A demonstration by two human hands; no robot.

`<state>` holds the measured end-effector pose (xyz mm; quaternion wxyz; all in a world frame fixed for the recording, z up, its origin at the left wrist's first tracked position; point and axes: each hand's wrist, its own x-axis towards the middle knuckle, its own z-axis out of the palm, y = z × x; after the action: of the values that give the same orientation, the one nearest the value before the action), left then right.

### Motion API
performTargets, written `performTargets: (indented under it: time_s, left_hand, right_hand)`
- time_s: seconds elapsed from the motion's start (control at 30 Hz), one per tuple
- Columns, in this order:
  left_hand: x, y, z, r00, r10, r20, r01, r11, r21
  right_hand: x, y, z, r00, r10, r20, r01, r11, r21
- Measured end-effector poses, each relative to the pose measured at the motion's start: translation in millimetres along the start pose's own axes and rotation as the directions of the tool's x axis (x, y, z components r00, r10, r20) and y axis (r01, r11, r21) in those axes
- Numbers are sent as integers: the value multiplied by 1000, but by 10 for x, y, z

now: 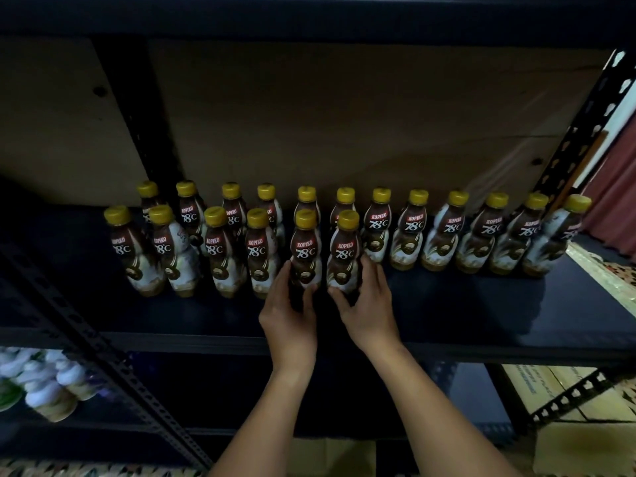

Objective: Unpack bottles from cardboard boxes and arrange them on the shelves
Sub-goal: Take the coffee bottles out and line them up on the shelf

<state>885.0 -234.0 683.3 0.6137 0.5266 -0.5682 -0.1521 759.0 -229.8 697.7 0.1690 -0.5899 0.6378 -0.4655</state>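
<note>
**Two bottles going down in the front row**

You have a coffee bottle in each hand, both upright at the front of the dark shelf (447, 304). Your left hand (290, 316) wraps the lower body of the left bottle (305, 251), fingers curled round its base. Your right hand (370, 304) holds the right bottle (344, 254) the same way, thumb in front and fingers round the far side. The two stand just beside each other, extending the front row (192, 249) of four that runs off to the left. Whether their bases are already on the shelf is hidden by your hands.

These look like small full plastic bottles, so expect moderate weight low down and a stiff enough wall that a firm grip will not crush them. The shrink-sleeve label is glossy and likely slick; the waisted shape above your fingers gives a natural stop. Your low grip steadies the base, but the yellow caps sit high, so a tilted release could tip one into its neighbours.

Behind them the back row (447, 232) spans the shelf to the right upright. Below left, pale-capped bottles (44, 383) sit on the lower shelf; cardboard boxes (564, 401) lie lower right.
</note>
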Motion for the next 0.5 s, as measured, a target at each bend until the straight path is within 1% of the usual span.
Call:
performTargets:
  time_s: [0.1, 0.37, 0.5]
  left_hand:
    - [-5, 2, -8, 1000, 20, 0, -20, 1000, -1]
    - [-3, 37, -26, 1000, -9, 11, 9, 1000, -16]
    - [-12, 41, -36, 1000, -19, 8, 20, 999, -37]
  right_hand:
    - [0, 0, 7, 1000, -1, -12, 1, 1000, -8]
    - [-5, -12, 4, 1000, 1, -16, -1, 1000, -11]
    - [4, -18, -6, 999, -14, -47, 15, 1000, 10]
